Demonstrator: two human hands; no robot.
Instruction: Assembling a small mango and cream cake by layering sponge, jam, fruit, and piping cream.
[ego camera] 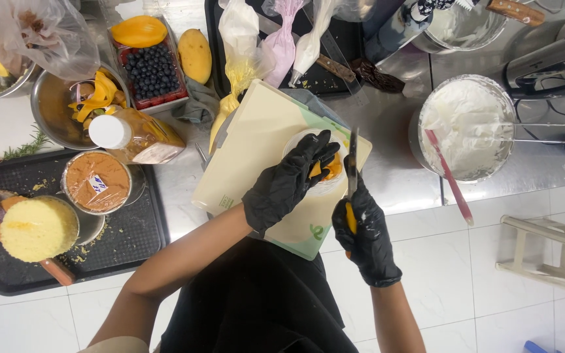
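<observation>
A: What are the hands doing, then?

B: Both wear black gloves. The left hand (287,181) lies over a small clear cup (322,171) on the pale cutting board (256,147), fingers curled round its top, apparently to steady it. Orange mango pieces (330,168) show just under the fingertips, so the grip is closed on the cup and fruit rather than spread flat.

A: And the right?

B: The right hand (369,235) is wrapped tight round the orange handle of a knife (352,168), blade pointing away from the body with its tip beside the cup's rim. Whether the edge touches the mango I cannot tell — the fingers hide it.

A: Why is the board at that angle?

B: It sits skewed over the front edge of the steel worktop (387,176), close to the body, likely so the cup is within easy reach.

A: What else is about?

B: To the right, a metal bowl of whipped cream (465,121) with a red spatula (449,176) leaning out. Behind the board lie filled piping bags (243,55), a whole mango (195,55) and a box of blueberries (152,70). On the left a black tray (132,235) carries a yellow sponge cake (37,227) — crumbs are scattered round it
</observation>
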